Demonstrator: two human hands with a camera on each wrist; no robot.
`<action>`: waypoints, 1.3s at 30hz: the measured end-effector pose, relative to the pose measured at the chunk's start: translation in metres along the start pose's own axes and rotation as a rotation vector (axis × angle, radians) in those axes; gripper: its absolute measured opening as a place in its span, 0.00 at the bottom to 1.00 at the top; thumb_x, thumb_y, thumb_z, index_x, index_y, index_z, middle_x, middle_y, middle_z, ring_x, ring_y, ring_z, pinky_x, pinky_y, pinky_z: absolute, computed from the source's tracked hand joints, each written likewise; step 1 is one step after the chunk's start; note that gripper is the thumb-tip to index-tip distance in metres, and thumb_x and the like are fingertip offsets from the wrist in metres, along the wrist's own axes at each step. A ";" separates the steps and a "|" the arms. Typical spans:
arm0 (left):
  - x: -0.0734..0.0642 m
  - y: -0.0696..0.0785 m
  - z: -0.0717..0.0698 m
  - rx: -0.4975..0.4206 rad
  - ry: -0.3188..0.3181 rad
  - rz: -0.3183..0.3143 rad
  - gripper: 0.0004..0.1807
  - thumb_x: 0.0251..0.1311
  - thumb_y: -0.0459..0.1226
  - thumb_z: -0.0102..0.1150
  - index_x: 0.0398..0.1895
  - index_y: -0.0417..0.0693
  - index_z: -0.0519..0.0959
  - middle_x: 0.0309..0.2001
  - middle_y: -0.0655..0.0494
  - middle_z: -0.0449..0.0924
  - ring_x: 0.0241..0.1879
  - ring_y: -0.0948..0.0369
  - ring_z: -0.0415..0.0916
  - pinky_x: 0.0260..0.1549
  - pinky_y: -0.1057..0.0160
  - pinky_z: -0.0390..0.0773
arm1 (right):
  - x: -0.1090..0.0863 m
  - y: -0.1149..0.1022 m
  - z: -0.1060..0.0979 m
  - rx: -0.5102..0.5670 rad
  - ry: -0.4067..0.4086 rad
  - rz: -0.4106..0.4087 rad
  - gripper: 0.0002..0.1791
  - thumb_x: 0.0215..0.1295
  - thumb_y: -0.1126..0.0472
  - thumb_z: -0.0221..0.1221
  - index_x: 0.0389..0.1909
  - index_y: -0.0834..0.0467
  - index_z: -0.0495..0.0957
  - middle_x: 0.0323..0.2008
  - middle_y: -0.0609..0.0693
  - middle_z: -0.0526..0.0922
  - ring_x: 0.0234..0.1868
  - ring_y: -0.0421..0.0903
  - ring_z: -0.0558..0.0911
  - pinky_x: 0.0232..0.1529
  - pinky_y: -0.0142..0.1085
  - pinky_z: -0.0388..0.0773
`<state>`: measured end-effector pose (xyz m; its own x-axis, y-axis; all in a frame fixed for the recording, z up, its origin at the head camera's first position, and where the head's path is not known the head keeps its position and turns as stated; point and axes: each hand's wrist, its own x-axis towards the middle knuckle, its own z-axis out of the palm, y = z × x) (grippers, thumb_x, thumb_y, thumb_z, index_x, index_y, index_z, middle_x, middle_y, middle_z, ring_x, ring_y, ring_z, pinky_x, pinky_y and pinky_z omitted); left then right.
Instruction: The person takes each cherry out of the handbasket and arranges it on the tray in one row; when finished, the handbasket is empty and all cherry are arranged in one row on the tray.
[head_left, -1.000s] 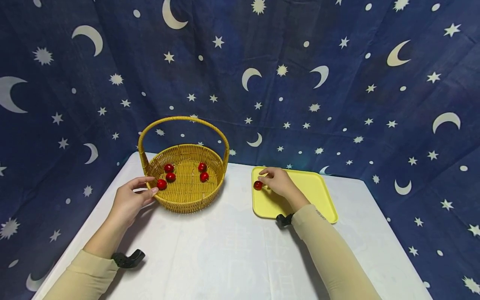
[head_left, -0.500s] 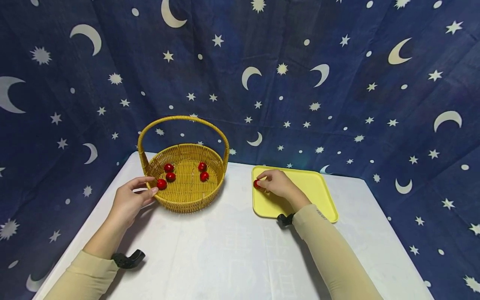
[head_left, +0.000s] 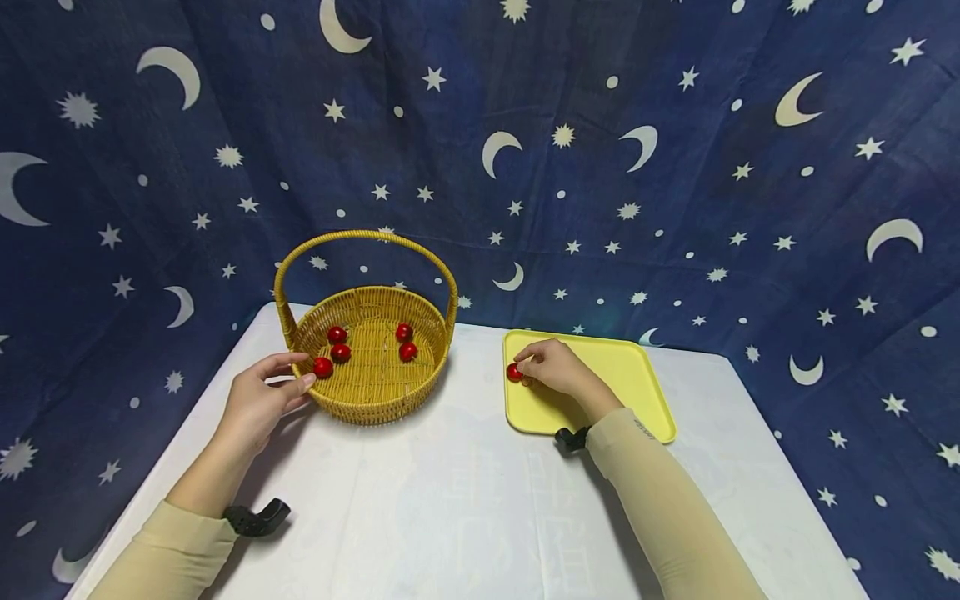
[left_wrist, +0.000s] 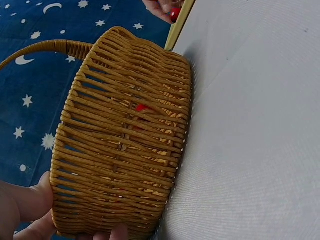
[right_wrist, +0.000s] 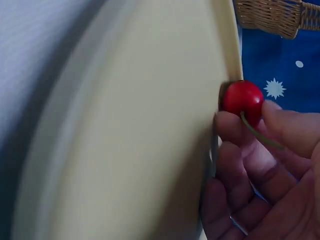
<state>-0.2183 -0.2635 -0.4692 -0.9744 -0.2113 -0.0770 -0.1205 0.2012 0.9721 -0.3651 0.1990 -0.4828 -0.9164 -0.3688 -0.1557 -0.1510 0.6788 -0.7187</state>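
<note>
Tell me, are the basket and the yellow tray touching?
Apart. The head view shows it: white cloth runs between the right side of the basket and the left edge of the yellow tray.

**Red cherry (right_wrist: 242, 98) pinched at the yellow tray (head_left: 618, 367)**

We see it, glossy and green-stemmed, between the right hand's (head_left: 558, 371) thumb and fingers, near the flat tray's left edge. The wicker basket (head_left: 375, 412) stands upright, handle raised, its left rim in the left hand's (head_left: 258, 402) grip; inside we count five red cherries (head_left: 341, 353), three left, two right.
</note>
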 end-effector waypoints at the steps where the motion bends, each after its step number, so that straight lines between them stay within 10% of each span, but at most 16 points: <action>1: 0.000 -0.001 0.000 -0.003 0.000 0.002 0.29 0.73 0.32 0.66 0.74 0.34 0.72 0.65 0.34 0.69 0.40 0.74 0.81 0.46 0.67 0.91 | 0.000 0.000 0.000 -0.019 0.001 -0.005 0.12 0.74 0.59 0.66 0.53 0.59 0.88 0.32 0.51 0.90 0.29 0.44 0.83 0.33 0.33 0.83; 26: 0.003 -0.004 0.000 -0.010 -0.003 -0.007 0.30 0.73 0.32 0.66 0.75 0.35 0.72 0.66 0.34 0.69 0.40 0.75 0.80 0.46 0.68 0.91 | 0.010 -0.005 0.012 -0.274 0.166 0.053 0.17 0.68 0.50 0.72 0.48 0.55 0.81 0.35 0.51 0.82 0.36 0.48 0.78 0.36 0.36 0.75; 39: 0.003 -0.005 0.000 -0.005 -0.004 -0.005 0.29 0.74 0.32 0.65 0.75 0.35 0.72 0.66 0.34 0.69 0.40 0.74 0.81 0.46 0.68 0.91 | 0.008 -0.005 0.002 -0.081 0.137 0.068 0.15 0.80 0.56 0.59 0.60 0.55 0.85 0.45 0.56 0.86 0.32 0.45 0.81 0.33 0.31 0.81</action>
<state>-0.2209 -0.2654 -0.4744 -0.9745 -0.2084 -0.0833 -0.1249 0.1952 0.9728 -0.3709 0.1914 -0.4822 -0.9666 -0.2342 -0.1040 -0.1116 0.7501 -0.6518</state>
